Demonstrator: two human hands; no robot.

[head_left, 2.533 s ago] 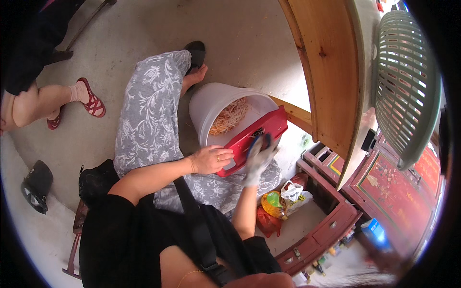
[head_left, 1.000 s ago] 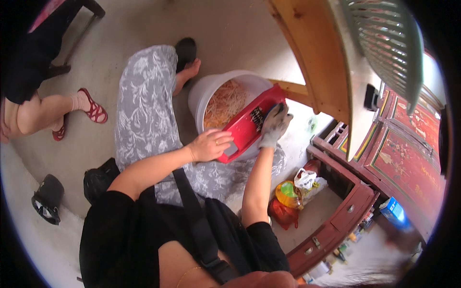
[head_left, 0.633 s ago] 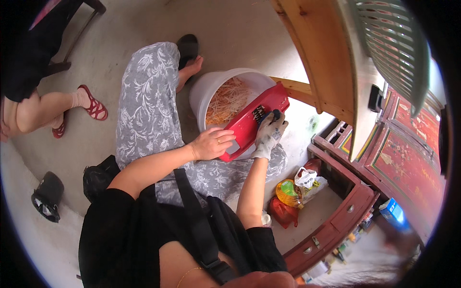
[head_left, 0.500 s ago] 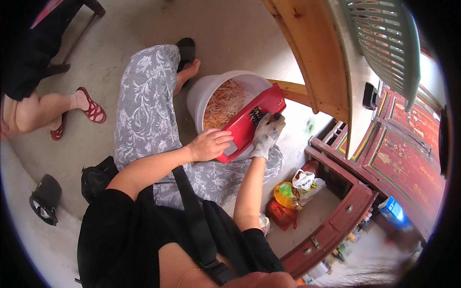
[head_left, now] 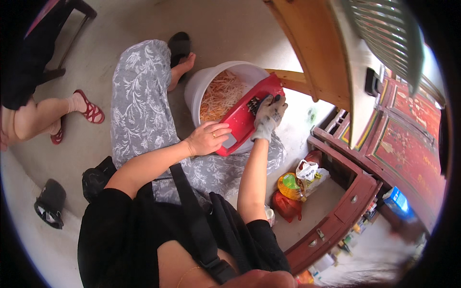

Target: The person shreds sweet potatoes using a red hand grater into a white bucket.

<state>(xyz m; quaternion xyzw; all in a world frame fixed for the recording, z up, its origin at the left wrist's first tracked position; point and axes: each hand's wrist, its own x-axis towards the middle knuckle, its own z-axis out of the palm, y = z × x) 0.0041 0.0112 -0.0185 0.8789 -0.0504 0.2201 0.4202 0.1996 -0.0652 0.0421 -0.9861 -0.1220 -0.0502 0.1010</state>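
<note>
A red plastic grater (head_left: 249,115) slants across a white bucket (head_left: 193,91), which holds shredded orange and whitish vegetable strips (head_left: 222,95). My bare left hand (head_left: 210,138), with a ring on one finger, is closed on the grater's near end. Over the upper part of the grater, beside its dark slotted blade (head_left: 254,104), my right hand (head_left: 269,117) presses down in a grey work glove with dark fingertips. Its fingers are curled, and whatever lies beneath them is hidden.
On the left sits another person, with red sandals (head_left: 92,106) in view. A wooden table frame (head_left: 312,48) and a green plastic chair (head_left: 389,38) stand at the right. Plastic bags (head_left: 288,206) lie by the red cabinet (head_left: 353,197). My legs surround the bucket.
My gloved right hand has shifted slightly up the picture along the grater. The whole view has tilted a little; my left hand keeps its hold on the near end.
</note>
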